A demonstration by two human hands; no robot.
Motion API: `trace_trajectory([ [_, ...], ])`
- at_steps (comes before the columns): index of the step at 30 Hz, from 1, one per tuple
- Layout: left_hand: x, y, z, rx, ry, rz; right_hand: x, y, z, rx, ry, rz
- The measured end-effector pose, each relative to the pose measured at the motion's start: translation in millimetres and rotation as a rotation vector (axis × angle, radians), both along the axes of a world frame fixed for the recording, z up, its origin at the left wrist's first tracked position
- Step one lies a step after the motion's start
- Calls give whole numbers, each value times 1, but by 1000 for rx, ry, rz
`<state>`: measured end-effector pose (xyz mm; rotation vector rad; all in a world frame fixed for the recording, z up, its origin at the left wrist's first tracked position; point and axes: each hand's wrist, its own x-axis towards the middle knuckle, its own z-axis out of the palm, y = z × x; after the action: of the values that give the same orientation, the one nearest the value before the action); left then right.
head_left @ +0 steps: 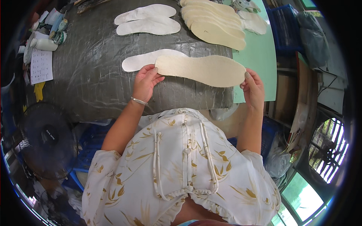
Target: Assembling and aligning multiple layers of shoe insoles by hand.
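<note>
A cream insole (pixel 201 71) is stretched level between my two hands, above the near part of the table. My left hand (pixel 147 82) pinches its narrower end between thumb and fingers. The wide end is gripped by my right hand (pixel 252 84), close to the table's right side. Partly covered by it, a white insole (pixel 140 61) lies on the dark table cover. Two more white insoles (pixel 148 26) rest farther back, one overlapping the other. To their right, several cream insoles (pixel 217 33) are fanned out in an overlapping row.
The table has a dark plastic cover (pixel 86 71) and a pale green board (pixel 264 60) along its right. At the left edge are a white bottle (pixel 44 44) and a written paper sheet (pixel 41 64). A black fan (pixel 49 139) stands lower left; a blue crate (pixel 284 28) is at far right.
</note>
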<state>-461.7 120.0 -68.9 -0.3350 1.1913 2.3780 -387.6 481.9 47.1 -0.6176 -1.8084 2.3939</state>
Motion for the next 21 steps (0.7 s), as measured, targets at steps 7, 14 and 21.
trace_trajectory([
  [7,-4,-8,4,-48,18,44,3,3,-17,24,-77,-54],
  [14,-6,-20,7,-158,109,24,2,1,-25,273,-200,-9],
  [21,-15,-56,33,-155,99,-38,4,-6,-10,216,-111,141],
])
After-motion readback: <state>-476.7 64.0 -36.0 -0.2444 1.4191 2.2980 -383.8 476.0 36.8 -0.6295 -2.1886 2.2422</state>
